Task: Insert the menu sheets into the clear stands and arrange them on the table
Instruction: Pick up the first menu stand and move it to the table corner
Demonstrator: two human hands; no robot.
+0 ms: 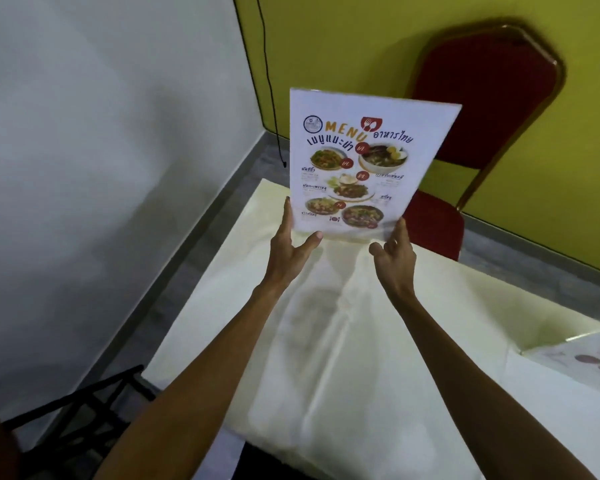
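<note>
You are holding the menu stand [364, 161] upright at arm's length over the far end of the counter [378, 341], which is draped in a pale cream cloth. Your left hand [291, 247] is meeting the stand's lower left corner, with its fingers [287, 216] lying up along the left edge and the thumb reaching under the bottom edge, so that grip is closed on the stand. Your right hand [394, 251] is meeting the lower right corner in the same way, fingers against the edge and thumb curling below, also gripping the stand. The printed menu sheet is facing you, showing the word MENU, Thai lettering and photos of dishes, and the stand is leaning slightly with its top edge tipping to the right. You cannot tell whether its base is touching the cloth or hanging just above it. Behind the stand, a red padded chair [482, 109] with a gold frame is standing against the yellow-green wall. At the right edge of the counter, another menu sheet [582, 362] is lying flat, partly cut off from view.
</note>
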